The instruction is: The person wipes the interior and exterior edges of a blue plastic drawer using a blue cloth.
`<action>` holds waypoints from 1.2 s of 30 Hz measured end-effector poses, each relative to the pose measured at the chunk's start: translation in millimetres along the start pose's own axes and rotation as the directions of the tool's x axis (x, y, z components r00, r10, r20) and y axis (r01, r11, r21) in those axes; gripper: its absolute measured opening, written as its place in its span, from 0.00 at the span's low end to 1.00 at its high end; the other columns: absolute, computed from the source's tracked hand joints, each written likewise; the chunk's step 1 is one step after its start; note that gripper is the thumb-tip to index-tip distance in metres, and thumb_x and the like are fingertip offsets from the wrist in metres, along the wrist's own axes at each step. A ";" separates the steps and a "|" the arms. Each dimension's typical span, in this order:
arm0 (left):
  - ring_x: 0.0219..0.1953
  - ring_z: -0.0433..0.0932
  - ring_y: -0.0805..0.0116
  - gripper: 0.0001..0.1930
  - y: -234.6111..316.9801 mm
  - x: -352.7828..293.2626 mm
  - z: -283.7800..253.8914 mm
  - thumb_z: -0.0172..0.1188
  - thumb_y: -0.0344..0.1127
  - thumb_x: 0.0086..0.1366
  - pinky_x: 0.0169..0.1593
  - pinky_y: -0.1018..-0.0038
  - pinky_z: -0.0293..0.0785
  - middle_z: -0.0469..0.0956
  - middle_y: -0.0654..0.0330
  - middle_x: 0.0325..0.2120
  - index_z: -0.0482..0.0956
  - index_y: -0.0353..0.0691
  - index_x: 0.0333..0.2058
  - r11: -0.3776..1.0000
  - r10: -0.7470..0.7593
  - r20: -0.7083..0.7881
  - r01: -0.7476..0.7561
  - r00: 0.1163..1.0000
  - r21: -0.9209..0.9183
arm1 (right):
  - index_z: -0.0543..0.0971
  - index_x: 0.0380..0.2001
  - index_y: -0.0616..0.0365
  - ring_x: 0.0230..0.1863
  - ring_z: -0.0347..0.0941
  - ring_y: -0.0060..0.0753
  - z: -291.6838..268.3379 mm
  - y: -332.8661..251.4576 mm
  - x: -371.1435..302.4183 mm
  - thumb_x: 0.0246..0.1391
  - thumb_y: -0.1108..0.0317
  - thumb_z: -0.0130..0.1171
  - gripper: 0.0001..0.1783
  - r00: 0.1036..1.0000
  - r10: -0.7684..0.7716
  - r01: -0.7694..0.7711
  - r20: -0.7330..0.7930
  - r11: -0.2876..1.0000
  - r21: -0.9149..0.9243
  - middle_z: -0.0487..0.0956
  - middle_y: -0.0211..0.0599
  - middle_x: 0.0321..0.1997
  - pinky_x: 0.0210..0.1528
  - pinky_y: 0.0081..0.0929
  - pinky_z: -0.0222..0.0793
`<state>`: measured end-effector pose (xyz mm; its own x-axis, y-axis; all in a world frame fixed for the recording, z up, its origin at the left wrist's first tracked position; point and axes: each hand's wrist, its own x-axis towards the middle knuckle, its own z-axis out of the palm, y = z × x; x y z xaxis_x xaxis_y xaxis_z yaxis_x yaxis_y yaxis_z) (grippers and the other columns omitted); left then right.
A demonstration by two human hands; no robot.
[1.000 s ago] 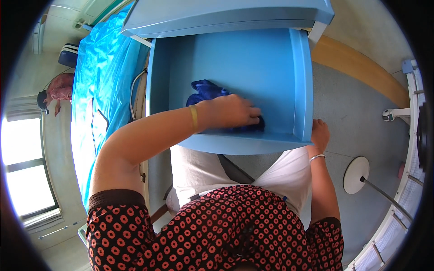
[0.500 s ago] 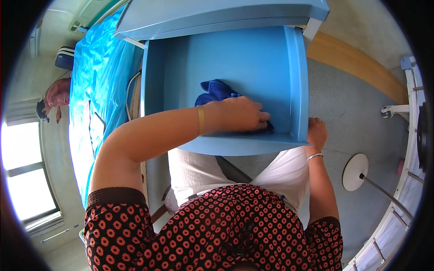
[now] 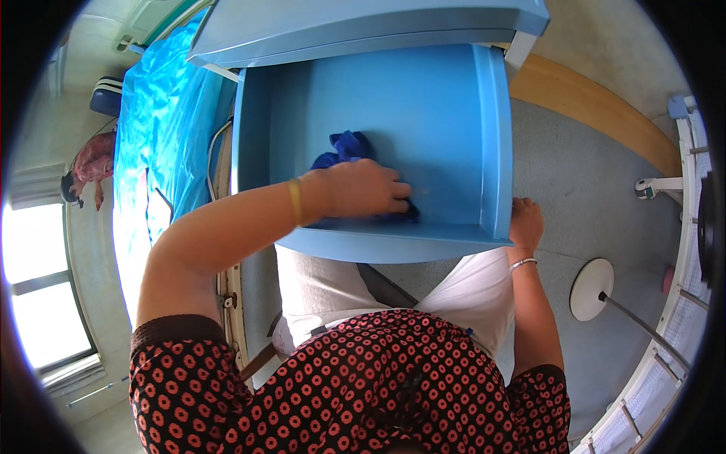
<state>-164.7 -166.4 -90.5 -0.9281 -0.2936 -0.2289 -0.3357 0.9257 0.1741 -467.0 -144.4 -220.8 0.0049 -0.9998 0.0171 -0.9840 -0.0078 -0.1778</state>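
Leftward shift registered since the earlier frame: the dark-blue cloth (image 3: 349, 147) and the left hand (image 3: 367, 188) now sit nearer the left wall of the pulled-out blue drawer (image 3: 439, 129). I judge this to be one stroke across the drawer floor, exposing more of it on the right. The cloth lies bunched near the front edge, left of center. I see the left hand closed over it, fingers curled; grip force I cannot tell. The right hand (image 3: 527, 222) is well apart from the left, touching the drawer's outer side at the front right corner; whether it clamps there, I cannot tell.

Beyond the drawer's rear edge stands the blue cabinet (image 3: 370, 26). To its left my remote feed shows shiny blue sheeting (image 3: 170, 94), another person (image 3: 94, 159) and a bright window (image 3: 41, 265). To its right, on the grey floor (image 3: 560, 166), I note a white disc (image 3: 592, 290) with a rod and a white railed frame (image 3: 665, 356).
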 end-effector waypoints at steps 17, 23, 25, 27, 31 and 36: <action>0.24 0.72 0.66 0.07 2.5 94.7 9.2 0.50 0.37 0.52 0.21 0.69 0.72 0.67 0.62 0.23 0.73 0.45 0.29 0.978 0.192 -0.296 -0.159 0.936 0.132 | 0.80 0.25 0.56 0.34 0.70 0.35 -6.3 -7.4 2.1 0.47 0.61 0.50 0.13 1.000 -0.016 0.016 0.013 1.000 -0.021 0.78 0.37 0.31 0.39 0.33 0.67; 0.31 0.76 0.62 0.07 -78.1 68.1 -5.7 0.51 0.33 0.51 0.29 0.70 0.76 0.72 0.60 0.28 0.74 0.46 0.31 0.806 -0.417 -0.278 0.494 0.865 0.328 | 0.80 0.25 0.56 0.33 0.71 0.36 -4.5 -1.4 1.3 0.48 0.61 0.49 0.13 1.000 -0.010 0.010 0.017 1.000 0.003 0.78 0.37 0.31 0.38 0.32 0.67; 0.33 0.76 0.61 0.08 -76.2 60.4 -13.2 0.51 0.32 0.51 0.32 0.71 0.76 0.73 0.59 0.30 0.74 0.48 0.32 0.780 -0.503 -0.287 0.572 0.815 0.256 | 0.80 0.25 0.56 0.33 0.71 0.36 -5.2 -1.5 1.8 0.48 0.61 0.49 0.13 1.000 -0.007 0.007 0.015 1.000 -0.001 0.78 0.37 0.30 0.38 0.32 0.68; 0.38 0.75 0.60 0.08 -59.5 64.9 -14.2 0.50 0.34 0.55 0.37 0.69 0.75 0.72 0.58 0.35 0.76 0.48 0.33 0.757 -0.608 -0.257 0.646 0.751 0.099 | 0.80 0.25 0.56 0.33 0.71 0.36 -6.6 -4.2 2.8 0.48 0.61 0.49 0.14 1.000 -0.008 0.008 0.010 1.000 -0.005 0.78 0.37 0.30 0.38 0.32 0.68; 0.33 0.73 0.63 0.08 -1.9 85.8 3.2 0.51 0.31 0.50 0.32 0.70 0.74 0.68 0.61 0.28 0.73 0.47 0.31 0.934 -0.299 -0.317 0.344 0.900 0.095 | 0.80 0.24 0.57 0.33 0.71 0.36 -4.3 -3.5 1.8 0.48 0.60 0.49 0.14 1.000 -0.022 0.023 0.018 1.000 -0.011 0.78 0.37 0.30 0.38 0.32 0.68; 0.34 0.72 0.66 0.07 10.7 73.8 8.7 0.49 0.35 0.52 0.30 0.72 0.72 0.68 0.64 0.29 0.74 0.46 0.31 0.998 0.051 -0.129 -0.046 0.990 0.040 | 0.80 0.25 0.57 0.33 0.70 0.35 -8.3 -4.8 -0.9 0.49 0.60 0.50 0.14 0.999 0.002 -0.001 0.045 1.000 -0.026 0.78 0.36 0.31 0.39 0.33 0.67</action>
<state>-235.3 -176.1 -113.8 -0.9569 -0.2746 -0.0943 -0.2861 0.9469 0.1463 -463.8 -143.4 -211.8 0.0106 -0.9996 -0.0275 -0.9883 -0.0063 -0.1521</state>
